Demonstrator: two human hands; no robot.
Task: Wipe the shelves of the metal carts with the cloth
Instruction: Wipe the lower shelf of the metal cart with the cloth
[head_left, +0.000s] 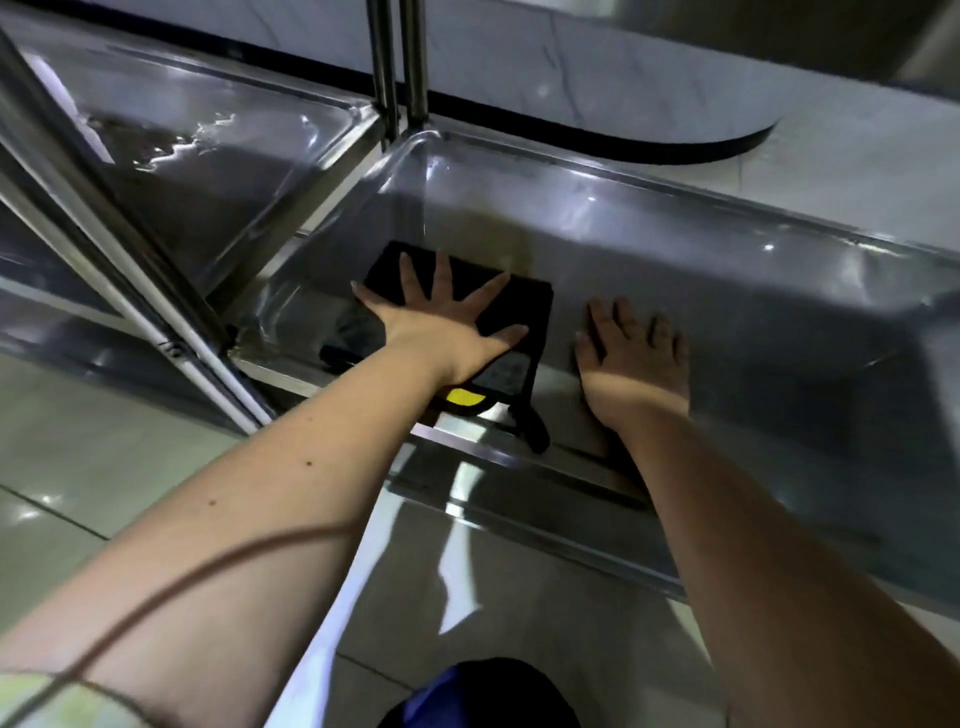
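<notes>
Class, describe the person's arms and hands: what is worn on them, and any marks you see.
Both the left hand and right hand are bare: no gloves, rings or watch visible. Both forearms are uncovered. The left forearm shows two small dark moles and a thin curved shadow line. Pale checked fabric at the lower left may be a sleeve.

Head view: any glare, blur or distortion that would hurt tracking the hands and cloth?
Head view: dim overall; the black cloth nearly merges with the shadowed shelf. Head view: bright glare streaks on the neighbouring cart's shelf and on the floor. Head view: left hand and right hand fairly sharp, lower frame softer; wide-angle bends the cart rails toward the edges.
</notes>
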